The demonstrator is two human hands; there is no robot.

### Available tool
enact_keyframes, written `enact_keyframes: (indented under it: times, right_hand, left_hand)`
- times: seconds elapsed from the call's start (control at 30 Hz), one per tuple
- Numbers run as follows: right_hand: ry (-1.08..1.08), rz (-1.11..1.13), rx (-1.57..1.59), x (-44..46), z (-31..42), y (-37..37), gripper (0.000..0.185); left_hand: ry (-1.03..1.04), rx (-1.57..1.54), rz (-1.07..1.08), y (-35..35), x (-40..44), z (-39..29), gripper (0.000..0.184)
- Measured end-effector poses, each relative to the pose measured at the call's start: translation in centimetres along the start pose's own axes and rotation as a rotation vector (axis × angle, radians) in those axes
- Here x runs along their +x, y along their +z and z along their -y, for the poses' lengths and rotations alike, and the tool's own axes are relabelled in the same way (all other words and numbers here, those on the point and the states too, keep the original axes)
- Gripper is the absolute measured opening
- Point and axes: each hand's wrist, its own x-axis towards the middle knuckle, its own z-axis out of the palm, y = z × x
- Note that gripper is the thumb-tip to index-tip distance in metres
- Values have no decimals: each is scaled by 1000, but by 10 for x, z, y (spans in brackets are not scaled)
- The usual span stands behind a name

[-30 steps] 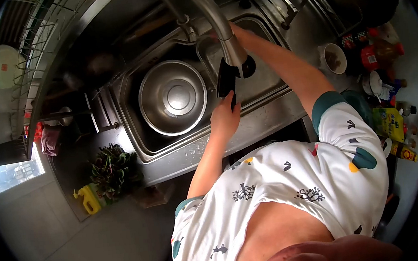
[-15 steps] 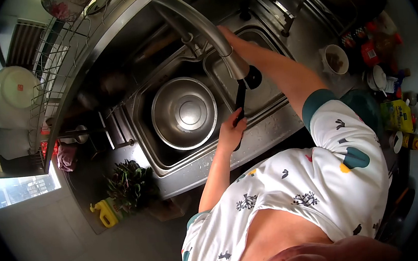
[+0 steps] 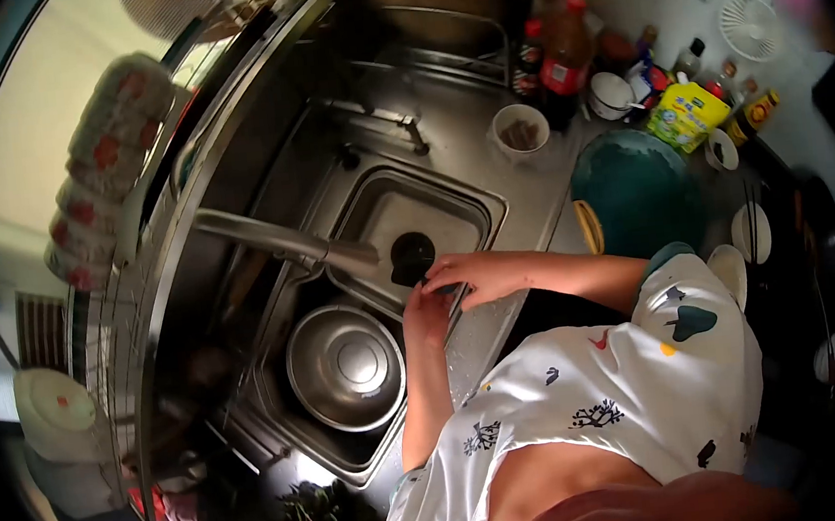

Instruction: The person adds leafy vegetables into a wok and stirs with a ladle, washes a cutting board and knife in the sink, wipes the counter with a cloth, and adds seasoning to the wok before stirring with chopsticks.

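Observation:
My left hand point(image 3: 427, 315) is closed round the handle of a black long-handled utensil, which looks like a ladle point(image 3: 411, 254). Its dark round head is over the right sink basin point(image 3: 387, 208), near the end of the faucet point(image 3: 336, 253). My right hand point(image 3: 469, 274) comes in from the right, its bent fingers at the same handle and touching the left hand. Most of the handle is hidden by my hands. Beside my left hand, a steel bowl point(image 3: 333, 369) sits in the left basin.
A white bowl with brown contents point(image 3: 521, 132) stands on the steel counter, near bottles point(image 3: 567, 55) and a yellow pouch point(image 3: 687, 116). A large green round item point(image 3: 632, 190) is at right. Leafy greens point(image 3: 327, 520) lie at lower left. A dish rack point(image 3: 166, 315) overhangs the left side.
My right hand has come back from behind the faucet to the ladle, beside my left hand. The faucet has swung toward the left basin's side. The view has turned right.

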Motion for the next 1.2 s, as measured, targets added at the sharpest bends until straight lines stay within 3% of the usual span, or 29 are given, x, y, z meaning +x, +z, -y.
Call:
enact_keyframes:
  times: [0.1,0.13,0.23,0.3,0.33,0.37,0.4,0.5,0.57,0.77,0.9,1.1,1.2]
  right_hand:
    - [9,-102,-208,-5,-1,-3,31]
    - [-42,-197,-231,-5,1,-8,20]
    - [54,-501,-245,-2,32,-64,18]
    - [183,-634,-4,-5,63,-124,17]
    - [88,-793,81,-6,78,-153,16]
    - [-66,-883,-70,-11,88,-187,19]
    - [-168,-975,90,-11,108,-218,21]
    - [-376,-1298,-9,-12,144,-313,11]
    - [-517,-1405,-57,-9,156,-385,16]
    - [-354,-1392,-97,26,101,-533,13]
    - [-123,-1300,-152,73,90,-551,13]
    - [-5,-1125,-205,154,44,-606,21]
    - [177,-1129,-229,197,29,-614,21]
  left_hand:
    - [2,98,79,22,15,9,33]
    - [9,113,81,29,20,9,35]
    - [-29,286,63,76,5,-7,39]
    - [83,481,-16,80,1,-18,36]
    - [167,626,-91,77,-1,-23,34]
    - [257,769,-167,71,-3,-29,32]
    - [286,787,-212,54,-2,-35,29]
    - [318,753,-293,9,-14,-48,18]
    - [307,685,-362,-10,-25,-47,15]
    - [299,607,-463,-29,-52,-34,15]
    - [331,545,-525,-24,-63,-27,15]
    - [341,521,-589,-19,-80,-20,15]
    - [360,491,-582,-18,-85,-15,15]
